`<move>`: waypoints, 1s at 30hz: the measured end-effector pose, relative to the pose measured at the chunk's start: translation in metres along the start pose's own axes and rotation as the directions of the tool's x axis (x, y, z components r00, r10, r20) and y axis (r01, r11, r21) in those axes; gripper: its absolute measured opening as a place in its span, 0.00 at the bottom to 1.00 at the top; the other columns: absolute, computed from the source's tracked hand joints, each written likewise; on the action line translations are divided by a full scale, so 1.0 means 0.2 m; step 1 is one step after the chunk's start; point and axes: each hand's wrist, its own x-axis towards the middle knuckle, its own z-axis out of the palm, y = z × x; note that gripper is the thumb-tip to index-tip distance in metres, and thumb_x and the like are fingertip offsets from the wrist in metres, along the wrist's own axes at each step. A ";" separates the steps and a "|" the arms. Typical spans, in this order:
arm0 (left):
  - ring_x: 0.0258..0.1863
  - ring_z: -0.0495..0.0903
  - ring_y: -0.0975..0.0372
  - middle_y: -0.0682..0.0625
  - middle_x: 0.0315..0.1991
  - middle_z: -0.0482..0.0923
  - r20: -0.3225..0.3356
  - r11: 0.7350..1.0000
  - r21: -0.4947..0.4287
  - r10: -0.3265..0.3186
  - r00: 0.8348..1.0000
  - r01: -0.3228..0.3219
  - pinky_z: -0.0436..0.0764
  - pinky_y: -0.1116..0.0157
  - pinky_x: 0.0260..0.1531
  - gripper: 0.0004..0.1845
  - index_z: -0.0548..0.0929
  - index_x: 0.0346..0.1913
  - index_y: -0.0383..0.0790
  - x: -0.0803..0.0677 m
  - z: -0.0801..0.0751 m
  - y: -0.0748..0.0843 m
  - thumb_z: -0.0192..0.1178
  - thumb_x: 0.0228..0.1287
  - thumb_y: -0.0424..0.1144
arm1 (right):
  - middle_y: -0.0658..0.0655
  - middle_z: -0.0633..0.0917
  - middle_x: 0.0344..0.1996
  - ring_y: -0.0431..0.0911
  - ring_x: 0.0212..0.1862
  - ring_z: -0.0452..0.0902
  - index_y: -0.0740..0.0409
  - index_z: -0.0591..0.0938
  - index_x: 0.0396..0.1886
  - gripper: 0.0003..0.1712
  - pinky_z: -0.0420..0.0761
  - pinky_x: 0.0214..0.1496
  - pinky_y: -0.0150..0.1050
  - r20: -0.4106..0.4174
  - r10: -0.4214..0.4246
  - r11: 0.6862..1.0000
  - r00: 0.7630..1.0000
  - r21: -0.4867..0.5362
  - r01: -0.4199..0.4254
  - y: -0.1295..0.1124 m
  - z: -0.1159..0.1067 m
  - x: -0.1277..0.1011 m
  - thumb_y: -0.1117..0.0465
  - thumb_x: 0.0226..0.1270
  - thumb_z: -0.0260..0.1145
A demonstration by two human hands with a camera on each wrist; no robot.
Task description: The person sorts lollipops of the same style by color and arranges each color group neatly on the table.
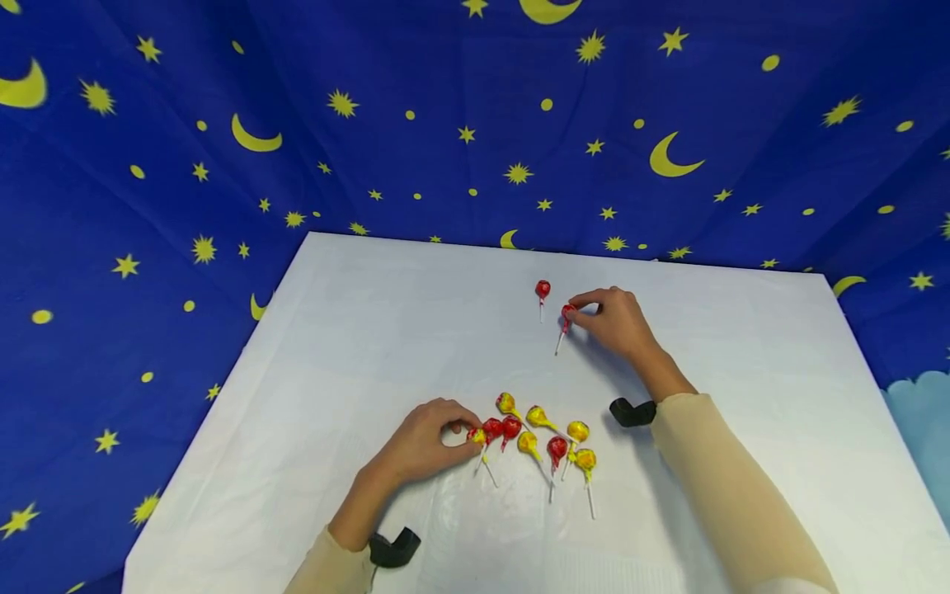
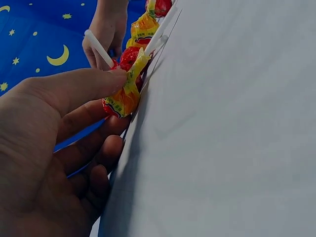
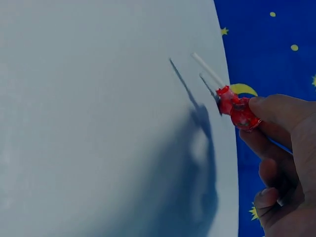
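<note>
Currently a person is sorting wrapped lollipops by colour on a white table (image 1: 356,330), or so the layout suggests. Toward the upper centre of the head view, the right hand (image 1: 616,322) is pinching a red lollipop (image 1: 567,314) by its head between thumb and forefinger, its stick angling down to the table just beside a lone red lollipop (image 1: 543,289) already lying there. At lower centre, the left hand (image 1: 423,445) is pinching a yellow lollipop (image 1: 477,436) at the edge of a mixed cluster (image 1: 545,437) of red and yellow ones.

Judging by this, the next move calls for releasing the red one beside its match and lifting the yellow one clear without dragging its neighbours. The wrappers are looking glossy and crinkled over round heads; the sticks are thin, white and straight. Whether the left fingers are also touching a neighbouring red one is hard to tell. A blue cloth (image 1: 148,206) with yellow stars and moons is hanging behind.
</note>
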 end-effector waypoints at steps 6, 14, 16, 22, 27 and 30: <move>0.32 0.72 0.67 0.63 0.33 0.76 -0.008 1.000 -0.012 -0.011 1.000 0.011 0.72 0.65 0.34 0.11 0.84 0.43 0.56 -0.01 0.00 0.00 0.69 0.57 0.48 | 0.55 0.85 0.41 0.50 0.36 0.71 0.54 0.88 0.45 0.16 0.70 0.35 0.43 -0.011 0.059 0.997 0.998 0.049 -0.058 0.05 0.03 0.06 0.51 0.62 0.69; 0.32 0.72 0.67 0.64 0.33 0.75 -0.025 1.000 -0.008 -0.001 1.000 0.001 0.72 0.65 0.34 0.11 0.84 0.43 0.56 -0.02 -0.01 0.00 0.70 0.56 0.48 | 0.54 0.85 0.42 0.49 0.36 0.72 0.54 0.88 0.44 0.16 0.72 0.34 0.42 -0.010 0.096 0.990 0.995 0.103 -0.095 0.08 0.06 0.15 0.51 0.61 0.70; 0.32 0.72 0.67 0.64 0.33 0.76 -0.033 1.000 -0.011 -0.002 0.999 0.002 0.72 0.65 0.34 0.11 0.84 0.43 0.56 -0.01 -0.01 -0.01 0.70 0.56 0.48 | 0.53 0.85 0.41 0.48 0.35 0.72 0.54 0.88 0.45 0.16 0.73 0.33 0.42 -0.007 0.102 0.989 0.995 0.107 -0.100 0.08 0.06 0.18 0.51 0.61 0.70; 0.32 0.72 0.68 0.65 0.33 0.76 -0.027 1.000 -0.019 -0.021 0.999 0.021 0.72 0.66 0.34 0.11 0.84 0.43 0.57 -0.02 0.00 -0.01 0.69 0.57 0.51 | 0.56 0.84 0.44 0.50 0.38 0.72 0.55 0.87 0.47 0.17 0.73 0.35 0.42 0.039 0.121 0.983 0.992 0.138 -0.125 0.08 0.06 0.22 0.52 0.63 0.69; 0.32 0.72 0.67 0.65 0.34 0.76 -0.016 0.999 -0.033 -0.007 1.000 0.006 0.72 0.66 0.34 0.11 0.84 0.43 0.57 -0.02 0.02 0.00 0.68 0.58 0.51 | 0.56 0.84 0.45 0.50 0.40 0.73 0.55 0.87 0.45 0.14 0.74 0.38 0.42 0.034 0.160 0.977 0.987 0.138 -0.163 0.09 0.06 0.24 0.54 0.63 0.69; 0.32 0.73 0.67 0.65 0.34 0.76 -0.028 0.999 -0.036 -0.002 1.000 0.000 0.72 0.66 0.34 0.11 0.84 0.43 0.57 -0.01 0.02 -0.01 0.69 0.57 0.51 | 0.56 0.84 0.45 0.50 0.41 0.74 0.55 0.88 0.45 0.13 0.74 0.38 0.43 0.022 0.149 0.978 0.989 0.145 -0.151 0.08 0.06 0.26 0.55 0.63 0.69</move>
